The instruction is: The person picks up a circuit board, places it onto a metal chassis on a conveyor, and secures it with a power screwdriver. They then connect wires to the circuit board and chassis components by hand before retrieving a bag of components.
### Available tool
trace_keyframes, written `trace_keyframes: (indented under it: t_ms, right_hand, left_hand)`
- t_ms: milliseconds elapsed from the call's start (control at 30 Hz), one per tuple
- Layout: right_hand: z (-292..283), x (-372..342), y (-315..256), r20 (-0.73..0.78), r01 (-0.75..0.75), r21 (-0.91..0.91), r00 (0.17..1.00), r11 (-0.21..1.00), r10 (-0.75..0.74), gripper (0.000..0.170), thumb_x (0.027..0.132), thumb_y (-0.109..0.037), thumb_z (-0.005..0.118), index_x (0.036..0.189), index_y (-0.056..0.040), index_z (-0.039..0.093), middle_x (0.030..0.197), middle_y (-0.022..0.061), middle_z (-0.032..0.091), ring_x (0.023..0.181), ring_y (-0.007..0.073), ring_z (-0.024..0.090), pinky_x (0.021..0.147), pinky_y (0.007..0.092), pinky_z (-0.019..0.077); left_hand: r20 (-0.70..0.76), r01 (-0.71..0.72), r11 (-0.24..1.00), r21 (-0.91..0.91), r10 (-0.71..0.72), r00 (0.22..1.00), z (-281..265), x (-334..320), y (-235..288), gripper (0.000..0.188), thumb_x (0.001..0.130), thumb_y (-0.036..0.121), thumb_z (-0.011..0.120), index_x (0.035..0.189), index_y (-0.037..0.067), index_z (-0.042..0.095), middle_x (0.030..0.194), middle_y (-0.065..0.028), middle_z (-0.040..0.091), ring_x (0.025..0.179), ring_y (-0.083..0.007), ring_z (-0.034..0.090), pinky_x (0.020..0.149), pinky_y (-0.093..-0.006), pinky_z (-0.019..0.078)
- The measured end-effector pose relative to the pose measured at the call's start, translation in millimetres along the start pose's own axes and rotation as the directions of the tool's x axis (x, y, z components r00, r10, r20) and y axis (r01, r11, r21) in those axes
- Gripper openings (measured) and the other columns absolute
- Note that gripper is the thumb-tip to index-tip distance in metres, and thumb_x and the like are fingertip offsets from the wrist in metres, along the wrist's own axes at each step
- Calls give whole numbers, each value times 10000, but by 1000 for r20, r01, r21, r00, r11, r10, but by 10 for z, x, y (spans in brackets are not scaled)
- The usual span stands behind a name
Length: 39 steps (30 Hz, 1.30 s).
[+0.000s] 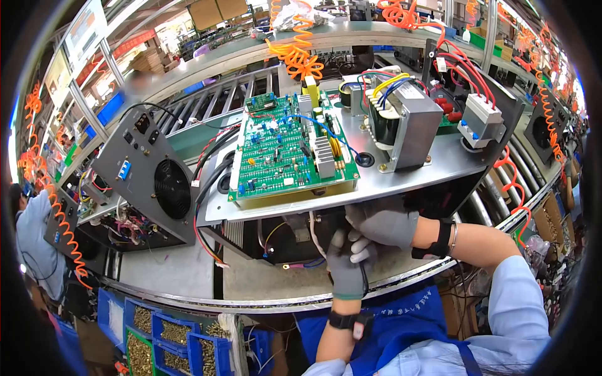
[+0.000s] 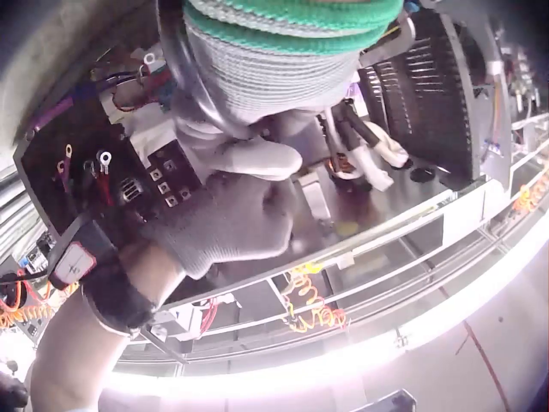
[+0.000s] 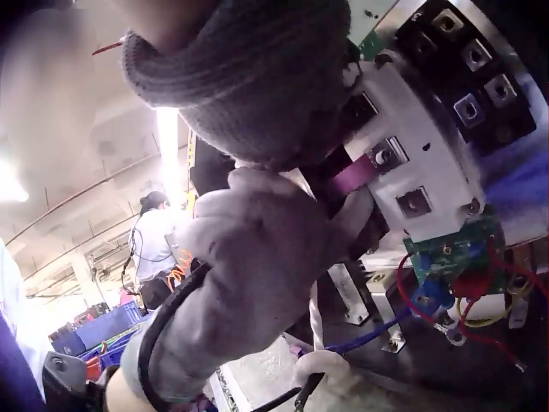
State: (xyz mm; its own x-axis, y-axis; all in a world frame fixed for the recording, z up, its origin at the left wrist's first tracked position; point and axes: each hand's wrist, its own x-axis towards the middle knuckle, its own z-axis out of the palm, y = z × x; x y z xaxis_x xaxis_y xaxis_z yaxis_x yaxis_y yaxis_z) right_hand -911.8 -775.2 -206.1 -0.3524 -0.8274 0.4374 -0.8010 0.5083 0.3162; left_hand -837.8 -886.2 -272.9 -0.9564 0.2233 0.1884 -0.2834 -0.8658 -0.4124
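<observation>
Both hands wear grey gloves and meet under the front edge of a metal chassis plate (image 1: pixel 389 182). My left hand (image 1: pixel 351 269) is curled around a black cable (image 3: pixel 167 322), which loops over the back of the glove. By its fingertips, a purple-sleeved cable end (image 3: pixel 353 176) lies on a white terminal block (image 3: pixel 420 163). Against the left fingers, my right hand (image 1: pixel 384 225) is bent with its fingers turned inward; I cannot tell what it grips. A white twisted tube (image 3: pixel 316 326) hangs below the left hand. Beside the right hand is a black terminal block (image 2: pixel 167 178).
Atop the plate sit a green circuit board (image 1: pixel 276 150) and a transformer (image 1: pixel 407 125). A grey fan panel (image 1: pixel 147 163) stands at left. Loose ring-lug wires (image 2: pixel 105 163) hang by the terminals. Blue bins (image 1: pixel 175 332) of screws are at lower left.
</observation>
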Motion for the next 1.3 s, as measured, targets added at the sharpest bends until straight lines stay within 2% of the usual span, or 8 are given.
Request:
trace_keyframes:
  t_ms: [200,333,533,667,700,767,867,1300]
  right_hand:
    - [6,13,-12,-97,-82,84,991,993,90,274,832,-196,543,999,19,577,760,165,647,577,308,629,511,408,498]
    - [-123,-9,-45,27,-177,329,984,928,178,306,854,-237,534,1011,23,574,783,176,652,625,313,640,550,405,503]
    - [-433,179,-31,576,-371,364,810,854,106,252,891,-280,554,941,-35,581,726,179,634,645,367,633,559,436,492]
    - [-347,125,-73,306,-205,208,942,957,135,294,897,-310,570,907,-25,639,742,183,638,636,377,619,564,436,492]
    - [-385,93,-78,320,-333,277,917,901,241,305,899,-320,577,874,-26,656,727,174,640,611,371,612,553,432,487]
    - [-643,145,-98,449,-594,407,792,694,414,369,918,-329,528,822,-3,672,675,189,621,689,370,622,644,444,492]
    - [-651,78,-114,447,-671,599,733,437,512,374,915,-352,530,852,-16,680,695,191,624,682,374,617,630,431,482]
    - [-1731,175,-253,-54,-61,979,846,197,530,36,833,8,652,829,16,617,661,62,629,550,96,591,482,221,454]
  left_hand:
    - [-249,125,813,569,26,968,15,-246,6,100,953,145,446,958,91,530,711,17,449,506,-46,363,407,-174,342]
    - [-104,49,997,60,-43,994,-187,126,-57,170,970,232,420,960,108,536,702,38,426,505,-41,348,506,-163,370]
    - [-172,-25,948,316,84,982,-280,162,-7,224,971,265,427,993,72,540,723,33,418,532,-52,362,536,-144,375]
    - [-291,121,917,379,-6,957,153,-14,-34,224,971,248,449,1011,50,545,731,17,456,549,-63,398,526,-168,386]
    - [-353,192,492,849,259,899,237,-240,-89,197,962,199,480,1005,24,560,714,0,489,554,-69,427,490,-192,390]
    - [-259,269,-43,962,161,952,521,-632,47,245,945,111,490,1161,23,564,851,-56,641,653,-100,569,579,-232,477]
    - [404,-62,-886,459,146,903,547,-938,326,337,916,86,496,1245,35,551,928,-91,694,730,-157,656,647,-262,508]
    - [384,116,-957,268,217,897,-96,-242,422,261,824,235,637,1070,152,658,841,-168,668,728,-355,642,680,-432,507]
